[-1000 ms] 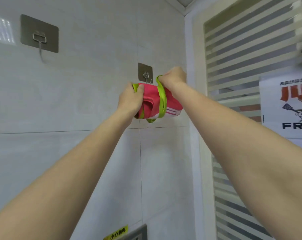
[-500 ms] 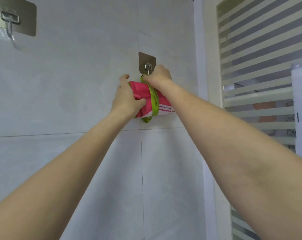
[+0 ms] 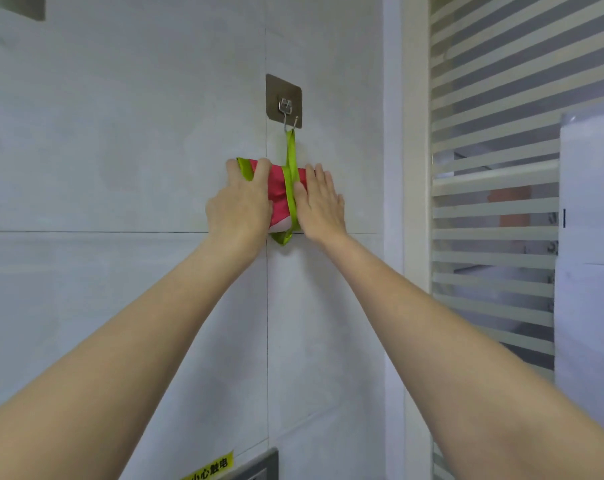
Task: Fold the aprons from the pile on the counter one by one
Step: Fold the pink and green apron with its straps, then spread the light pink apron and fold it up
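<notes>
up on the tiled wall [image 3: 127, 140] now, the folded apron [image 3: 279, 194] is a tight pink bundle, hanging just under the metal hook [image 3: 288, 114] by its lime green strap [image 3: 290, 147]. the strap runs up from the bundle, over the hook's prong, and another band of the same green wraps down the bundle's front and pokes out below it.

both hands are on it. the left hand [image 3: 239, 206] covers the bundle's left side, fingers reaching up over its top edge and the green trim there, laid fairly straight and pressing it flat to the tile rather than curling round it. the right hand [image 3: 319, 202] lies on the right side, fingers straight and together, palm flat against the bundle and the wall, its thumb edge alongside the green band. so the apron sits between the two hands, only its middle strip showing.

right of the corner is a door with frosted striped glass [image 3: 494, 98] and a white poster [image 3: 589, 188] stuck on it. low on the wall, a yellow warning sticker [image 3: 210, 469] beside a grey plate [image 3: 255, 467].
</notes>
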The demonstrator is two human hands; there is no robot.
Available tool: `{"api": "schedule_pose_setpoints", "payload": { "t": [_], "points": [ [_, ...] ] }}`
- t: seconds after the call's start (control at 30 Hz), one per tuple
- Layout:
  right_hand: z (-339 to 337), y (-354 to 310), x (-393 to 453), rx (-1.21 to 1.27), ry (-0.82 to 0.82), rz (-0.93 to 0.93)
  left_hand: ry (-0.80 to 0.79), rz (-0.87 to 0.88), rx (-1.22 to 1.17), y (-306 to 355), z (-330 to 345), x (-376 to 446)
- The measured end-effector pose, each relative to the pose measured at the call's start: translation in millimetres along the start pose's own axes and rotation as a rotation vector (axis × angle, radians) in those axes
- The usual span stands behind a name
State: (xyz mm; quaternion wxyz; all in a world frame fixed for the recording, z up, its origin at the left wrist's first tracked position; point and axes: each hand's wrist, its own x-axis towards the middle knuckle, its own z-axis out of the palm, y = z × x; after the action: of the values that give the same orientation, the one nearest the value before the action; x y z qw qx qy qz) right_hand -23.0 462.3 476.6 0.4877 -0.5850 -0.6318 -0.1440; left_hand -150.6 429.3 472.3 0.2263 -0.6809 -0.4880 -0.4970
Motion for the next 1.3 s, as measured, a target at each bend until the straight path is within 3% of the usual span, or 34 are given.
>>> {"api": "schedule_pose_setpoints", "payload": {
  "t": [0.13,0.37,0.5,0.67,0.83,0.97,1.03,1.3],
  "points": [
    [-6.9,1.9,1.3,-0.022,-0.070,0.052,0.058,0.169,0.288,-7.7,-2.3,3.1],
    [-15.0,-1.0,-14.6,0.018,0.033,0.009,0.104,0.226,0.167,-6.0,-14.6,1.9],
    [-21.8,-2.1,-23.8,-0.004,0.061,0.008,0.255,0.303,0.203,-4.9,-19.1,-1.1],
    [-36.3,8.6,-64.9,-0.087,0.171,0.084,0.210,0.424,0.044,6.9,-23.1,-36.5],
    [-55.8,34.4,-157.3,-0.152,-0.073,0.184,-0.040,0.508,-0.132,54.4,-7.2,-119.7],
    [-73.6,93.8,-282.5,-0.012,-0.740,0.475,-0.423,0.577,-0.300,103.6,22.2,-235.0],
    [-86.3,128.9,-349.9,-0.051,-0.940,0.581,-0.647,0.633,-0.275,119.5,40.8,-300.5],
    [-147.0,233.3,-576.9,-0.071,-1.114,1.237,-1.308,0.919,-0.129,167.5,77.4,-514.4]
  ]
}}
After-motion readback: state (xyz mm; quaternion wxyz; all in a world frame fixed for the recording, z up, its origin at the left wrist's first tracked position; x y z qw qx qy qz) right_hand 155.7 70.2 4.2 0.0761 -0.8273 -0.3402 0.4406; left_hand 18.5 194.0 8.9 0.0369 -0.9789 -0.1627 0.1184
